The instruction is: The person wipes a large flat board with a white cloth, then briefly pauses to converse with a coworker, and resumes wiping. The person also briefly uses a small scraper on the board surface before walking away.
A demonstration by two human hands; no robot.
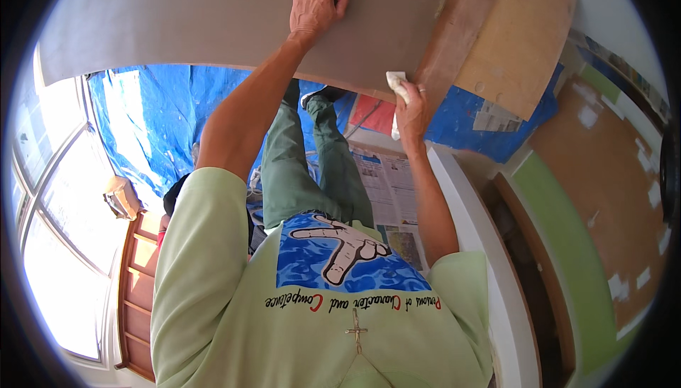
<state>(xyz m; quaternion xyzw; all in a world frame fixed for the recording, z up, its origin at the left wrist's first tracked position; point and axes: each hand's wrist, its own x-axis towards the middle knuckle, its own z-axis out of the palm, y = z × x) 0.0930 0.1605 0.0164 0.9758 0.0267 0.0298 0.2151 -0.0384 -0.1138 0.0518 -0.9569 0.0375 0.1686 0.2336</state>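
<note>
Blue tarpaulin (152, 115) is spread over the floor, with sheets of newspaper (386, 186) laid on it beside a white ledge (472, 225). Bright window panes (50, 175) are seen at the left, and a green and brown wall (596, 225) at the right. Across the top of the view a large grey-brown board (213, 19) is held, its lower edge curving from left to right; at its right end a boxy wooden piece (511, 33) with a pale plywood face is seen.

The left hand (316, 1) is laid flat on the board's surface, fingers spread and open, with rings worn on several of them; nothing is grasped by it. The right hand (410, 108) is closed around a small white cloth (397, 86), which is pressed against the board's lower edge just beside the wooden piece. A ring is worn on this hand too.

Below the arms, green trousers (305, 168) and a dark shoe (319, 95) are seen above the tarpaulin, and a pale green shirt (213, 281) with a blue printed panel fills the lower part of the view.
</note>
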